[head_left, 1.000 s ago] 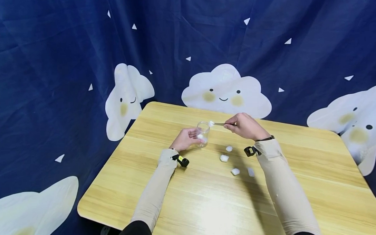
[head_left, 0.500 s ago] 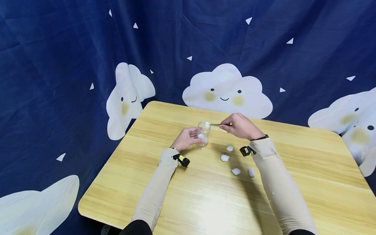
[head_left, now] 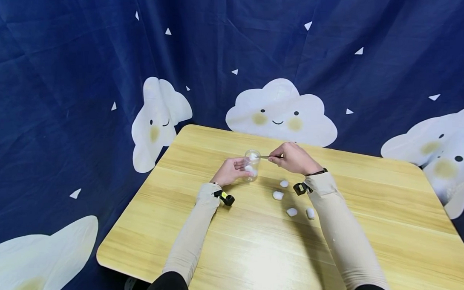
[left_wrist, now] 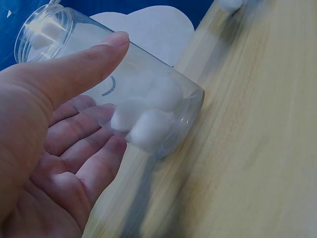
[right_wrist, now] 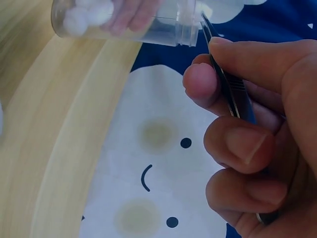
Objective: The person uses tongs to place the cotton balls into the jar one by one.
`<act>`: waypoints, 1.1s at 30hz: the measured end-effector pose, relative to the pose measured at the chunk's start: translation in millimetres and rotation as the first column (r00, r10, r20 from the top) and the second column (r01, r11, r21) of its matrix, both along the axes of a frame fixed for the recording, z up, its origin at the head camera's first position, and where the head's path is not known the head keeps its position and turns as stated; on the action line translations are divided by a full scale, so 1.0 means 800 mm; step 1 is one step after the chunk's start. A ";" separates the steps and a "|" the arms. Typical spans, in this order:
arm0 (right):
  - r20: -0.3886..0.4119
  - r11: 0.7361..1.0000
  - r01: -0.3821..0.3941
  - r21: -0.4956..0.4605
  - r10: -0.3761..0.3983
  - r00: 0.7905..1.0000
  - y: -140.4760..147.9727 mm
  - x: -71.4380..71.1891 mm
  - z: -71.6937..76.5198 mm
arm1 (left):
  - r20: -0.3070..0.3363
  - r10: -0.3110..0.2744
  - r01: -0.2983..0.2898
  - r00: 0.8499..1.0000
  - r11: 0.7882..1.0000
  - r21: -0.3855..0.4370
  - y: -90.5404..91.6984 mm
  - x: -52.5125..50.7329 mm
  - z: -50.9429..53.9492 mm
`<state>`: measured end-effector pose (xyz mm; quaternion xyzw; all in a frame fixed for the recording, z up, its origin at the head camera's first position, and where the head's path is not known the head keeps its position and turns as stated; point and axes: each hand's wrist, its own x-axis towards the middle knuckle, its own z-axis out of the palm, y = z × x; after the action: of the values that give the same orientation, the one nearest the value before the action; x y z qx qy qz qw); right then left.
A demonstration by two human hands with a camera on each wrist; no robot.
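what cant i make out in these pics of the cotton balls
Clear jar, right wrist view: one side cut off by the top edge.
Cotton balls inside it, left wrist view: overlap hides exact count.
Loose cotton ball, left wrist view: cut off by the top edge.
Tweezers, head view: tips too small to make out.

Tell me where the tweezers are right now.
In the head view, the tweezers are in the right hand, reaching left to the mouth of the jar.

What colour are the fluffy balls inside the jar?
White. The balls show best in the left wrist view.
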<state>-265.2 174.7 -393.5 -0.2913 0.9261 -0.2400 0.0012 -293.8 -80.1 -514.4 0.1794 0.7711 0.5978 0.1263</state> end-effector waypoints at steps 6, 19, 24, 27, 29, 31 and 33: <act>0.009 1.000 0.005 -0.005 -0.005 1.000 -0.002 0.004 0.000 | -0.012 -0.002 0.002 1.000 1.000 -0.006 0.000 0.001 0.001; 0.028 1.000 0.014 -0.005 -0.014 1.000 -0.005 0.006 -0.001 | -0.003 0.000 0.000 1.000 1.000 0.002 0.000 0.001 0.002; 0.014 1.000 0.016 -0.003 -0.016 1.000 -0.004 0.006 -0.004 | 0.005 0.002 -0.002 1.000 1.000 0.003 0.000 0.001 0.001; 0.014 1.000 0.021 -0.006 -0.021 1.000 -0.005 0.007 -0.006 | 0.005 0.004 -0.004 1.000 1.000 -0.004 0.000 0.001 0.000; 0.017 1.000 0.023 -0.009 -0.023 1.000 -0.005 0.007 -0.006 | 0.002 0.007 -0.007 1.000 1.000 -0.006 0.000 0.001 -0.001; 0.023 1.000 0.025 -0.008 -0.025 0.999 -0.006 0.007 -0.007 | -0.003 0.007 -0.007 1.000 1.000 -0.005 -0.001 0.001 -0.001; 0.029 1.000 0.026 -0.006 -0.026 0.999 -0.006 0.007 -0.007 | -0.007 0.005 -0.005 1.000 1.000 -0.002 0.000 0.000 -0.001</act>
<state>-259.6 169.8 -399.2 -0.2756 0.9290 -0.2470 0.0104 -293.6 -80.4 -515.2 0.1798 0.7725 0.5967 0.1222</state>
